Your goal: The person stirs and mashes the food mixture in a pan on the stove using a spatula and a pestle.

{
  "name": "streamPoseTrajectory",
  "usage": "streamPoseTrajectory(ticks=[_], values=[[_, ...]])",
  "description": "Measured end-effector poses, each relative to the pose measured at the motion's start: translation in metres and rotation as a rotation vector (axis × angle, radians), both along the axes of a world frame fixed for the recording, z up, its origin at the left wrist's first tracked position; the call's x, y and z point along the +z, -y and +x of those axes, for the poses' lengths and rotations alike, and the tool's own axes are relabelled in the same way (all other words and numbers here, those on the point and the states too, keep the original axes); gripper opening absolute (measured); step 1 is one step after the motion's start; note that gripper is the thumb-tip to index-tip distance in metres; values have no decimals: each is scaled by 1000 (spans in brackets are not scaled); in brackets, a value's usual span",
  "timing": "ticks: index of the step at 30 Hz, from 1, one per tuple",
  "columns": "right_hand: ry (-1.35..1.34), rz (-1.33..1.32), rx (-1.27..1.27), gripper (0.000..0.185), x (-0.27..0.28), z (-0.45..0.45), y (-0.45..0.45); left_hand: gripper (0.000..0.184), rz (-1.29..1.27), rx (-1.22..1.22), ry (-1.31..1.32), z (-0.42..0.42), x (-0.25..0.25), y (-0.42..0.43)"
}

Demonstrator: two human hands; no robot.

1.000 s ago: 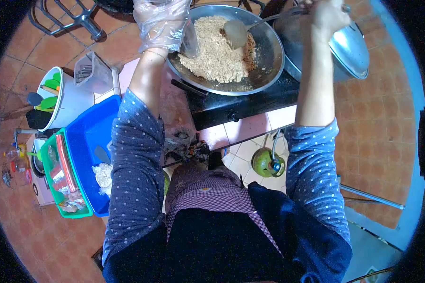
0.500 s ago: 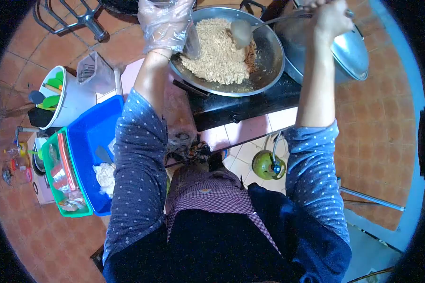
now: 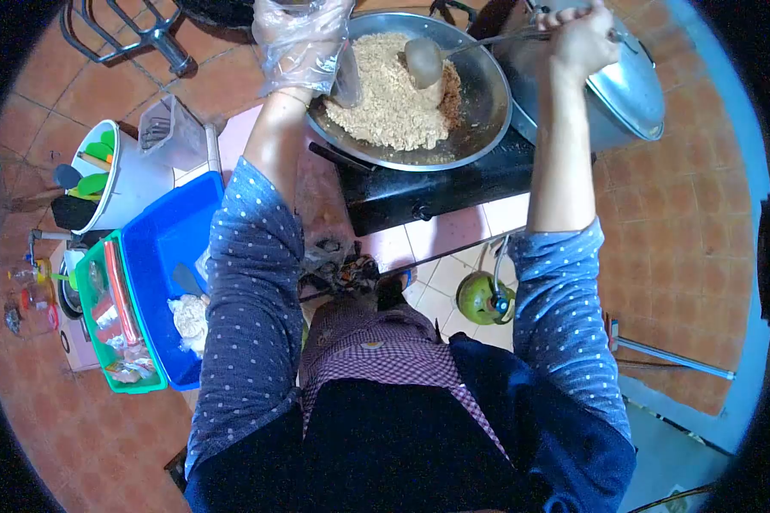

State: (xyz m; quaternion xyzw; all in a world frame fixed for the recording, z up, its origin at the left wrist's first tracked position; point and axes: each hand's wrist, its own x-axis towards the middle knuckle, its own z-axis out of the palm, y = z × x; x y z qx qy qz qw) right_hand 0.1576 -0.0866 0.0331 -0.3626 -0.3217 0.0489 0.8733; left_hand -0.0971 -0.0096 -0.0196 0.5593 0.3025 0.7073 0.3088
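Observation:
My right hand (image 3: 583, 43) is closed around the long handle of a metal ladle (image 3: 423, 63), whose bowl rests in pale, crumbly food (image 3: 389, 98). This food lies in a wide metal wok (image 3: 479, 150), with a browner patch (image 3: 452, 101) on its right side. At the wok's upper left, my left hand (image 3: 301, 43) wears a clear plastic glove. Its fingers look curled, but the glove and the frame's top edge hide what they grip. Just beside it, a greyish flat piece (image 3: 347, 79) reaches into the food.
Under the wok is a black stove (image 3: 436, 201). A large lidded pot (image 3: 629, 94) stands close on the right. To the left are a white utensil bucket (image 3: 141, 184), a blue tray (image 3: 158, 256) and a green basket (image 3: 103, 342). A green gas cylinder (image 3: 479, 299) sits below.
My right hand and the ladle handle have shifted slightly left. The ladle bowl has moved a little left in the food and turned. My left hand has barely moved.

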Motion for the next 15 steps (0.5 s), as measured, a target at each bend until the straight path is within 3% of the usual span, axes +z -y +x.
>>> streamPoseTrajectory(ticks=[3, 5, 7, 9, 11, 12, 14, 15], values=[[99, 81, -125, 35, 45, -24, 27, 49, -8, -1, 1, -2, -2, 0], [137, 143, 60, 40, 77, -40, 59, 49, -16, -5, -4, -1, -2, 0], [234, 202, 188, 40, 75, -28, 68, 49, -14, -6, -3, -1, -3, -1], [124, -65, -347, 40, 46, -27, 37, 48, -10, -10, -6, -1, -5, -3], [-76, -61, -43, 39, -16, -43, 2, 48, -5, -11, -4, 2, -6, -5], [-71, -49, -34, 39, -9, -37, 1, 48, 5, -5, 6, 0, -6, -6], [-615, 158, 953, 37, -5, -19, 18, 48, -6, -19, -5, 0, -9, -5], [-602, 167, 953, 37, -3, -17, 13, 48, 2, -22, 1, 1, -7, -7]])
